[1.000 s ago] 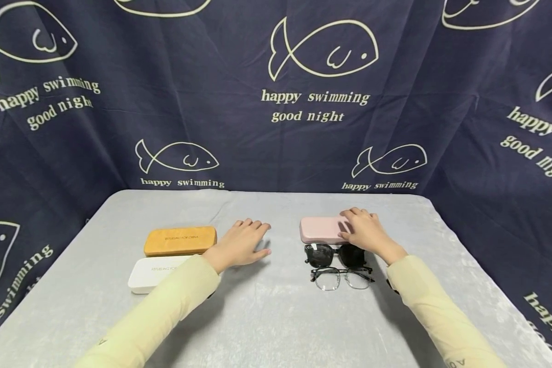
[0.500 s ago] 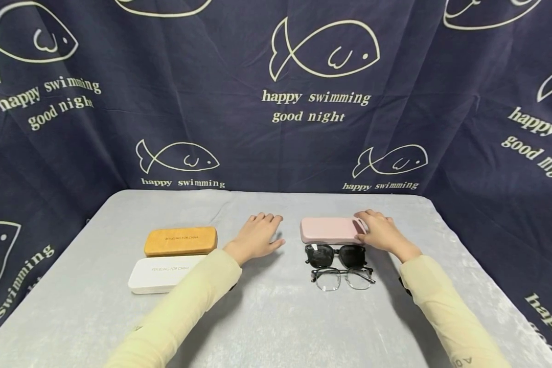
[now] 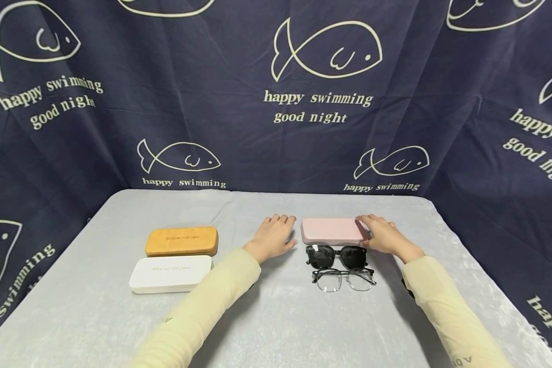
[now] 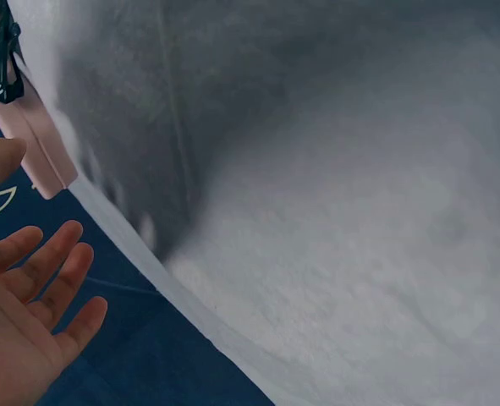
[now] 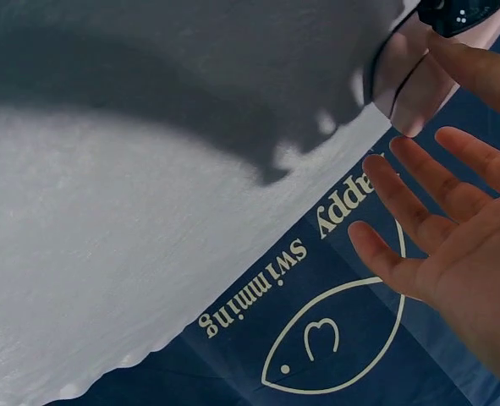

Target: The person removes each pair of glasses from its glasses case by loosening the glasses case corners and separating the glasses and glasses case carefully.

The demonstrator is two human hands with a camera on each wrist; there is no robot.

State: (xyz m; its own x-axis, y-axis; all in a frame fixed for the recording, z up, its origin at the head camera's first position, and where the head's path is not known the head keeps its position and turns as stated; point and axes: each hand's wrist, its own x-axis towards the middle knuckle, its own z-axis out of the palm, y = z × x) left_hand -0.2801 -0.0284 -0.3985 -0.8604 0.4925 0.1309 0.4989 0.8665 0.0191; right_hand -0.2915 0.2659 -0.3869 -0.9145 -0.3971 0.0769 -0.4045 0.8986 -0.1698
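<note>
A closed pink glasses case [image 3: 333, 231] lies toward the back right of the table. My left hand [image 3: 273, 237] hovers just off its left end, fingers loosely spread and holding nothing. At the case's right end is my right hand [image 3: 383, 236], fingers apart in the right wrist view; whether its fingertips touch the case I cannot tell. Black sunglasses [image 3: 336, 256] lie right in front of the case. Clear-lensed eyeglasses [image 3: 345, 280] with a dark upper rim sit nearer still. In the left wrist view, part of the pink case [image 4: 40, 139] shows above the left hand [image 4: 30, 313].
On the left, an orange-yellow glasses case [image 3: 182, 241] lies behind a white glasses case [image 3: 170, 274]; both are closed. The left sleeve [image 3: 202, 312] passes close to the white case. A dark blue fish-print curtain [image 3: 285, 153] stands behind the table [image 3: 276, 327].
My left hand has moved right, away from the orange-yellow case to the pink case's left side. The right hand has slid right, from the pink case's top to its right end.
</note>
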